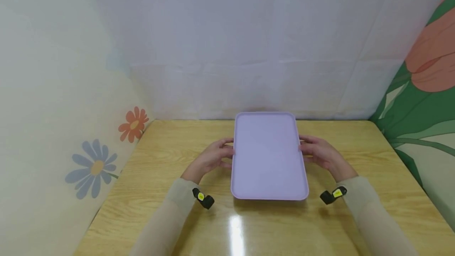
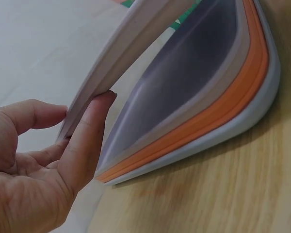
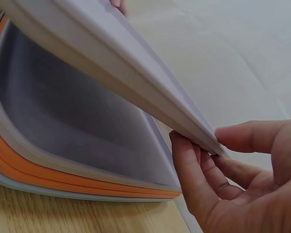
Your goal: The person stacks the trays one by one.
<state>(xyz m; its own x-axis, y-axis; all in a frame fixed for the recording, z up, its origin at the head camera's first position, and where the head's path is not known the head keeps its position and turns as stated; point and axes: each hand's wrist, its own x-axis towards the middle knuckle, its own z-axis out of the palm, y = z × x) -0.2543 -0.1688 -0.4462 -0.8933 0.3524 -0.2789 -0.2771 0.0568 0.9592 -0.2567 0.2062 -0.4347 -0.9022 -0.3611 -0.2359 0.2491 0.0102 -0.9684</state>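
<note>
A pale lilac tray (image 1: 268,155), rectangular with rounded corners and a shallow raised rim, was held at the middle of the worktop (image 1: 170,161) as you gripped it by its two long edges. Your left hand (image 1: 212,158) pinched the left rim, thumb above and fingers (image 2: 89,141) curled beneath; your right hand (image 1: 321,154) clamped the opposite rim in the same way, its fingers (image 3: 191,179) under the edge and the thumb on top. The wrist views showed the tray's near side lifted clear of a stack of trays (image 2: 218,111) lying below it: a greyish translucent one uppermost, an orange one (image 3: 63,182) under that, and a grey-blue one (image 2: 262,104) at the bottom, resting on the wood. Whether the far edge of the lilac tray touched the stack could not be told.

Your sleeves (image 1: 177,208) were pale beige, and a small black device with a yellow spot (image 1: 203,199) sat at each wrist.

The worktop was light wood with a visible grain and a glossy finish, a bright reflection (image 1: 236,228) falling on it just in front of the tray. Creased white sheeting (image 1: 249,50) hung behind it. On the left stood a cream panel printed with an orange flower (image 1: 134,124) and a blue flower (image 1: 93,168); on the right, a panel with green leaves and a salmon-pink bloom (image 1: 430,66).
</note>
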